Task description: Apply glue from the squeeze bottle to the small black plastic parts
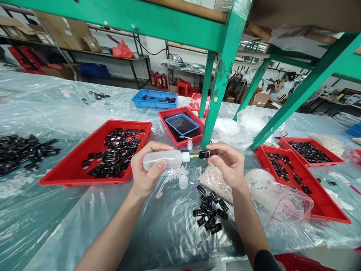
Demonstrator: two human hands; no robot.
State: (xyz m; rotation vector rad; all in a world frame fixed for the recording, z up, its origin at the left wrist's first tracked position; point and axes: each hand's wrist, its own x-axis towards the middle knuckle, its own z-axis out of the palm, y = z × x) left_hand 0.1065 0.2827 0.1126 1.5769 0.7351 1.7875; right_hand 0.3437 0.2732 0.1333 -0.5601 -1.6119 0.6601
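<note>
My left hand (148, 169) is wrapped round a translucent white squeeze bottle (160, 159) lying on its side in the air. Its white cap (185, 157) and thin yellowish nozzle (194, 155) point right. The nozzle tip is at the left end of a small black plastic part (208, 153), pinched by my right hand (227, 162); whether it goes inside, I cannot tell. Below on the plastic sheet lie a loose clear cap (183, 181), a scatter of small white pieces (176, 172) and a pile of similar black parts (210, 210).
A red tray (64, 177) of black parts stands left, beside a loose black heap (22, 150). More red trays (335, 214) and bags of small beige pieces (216, 180) are on the right. A green post (217, 94) rises behind my hands. A blue tray (138, 101) sits farther back.
</note>
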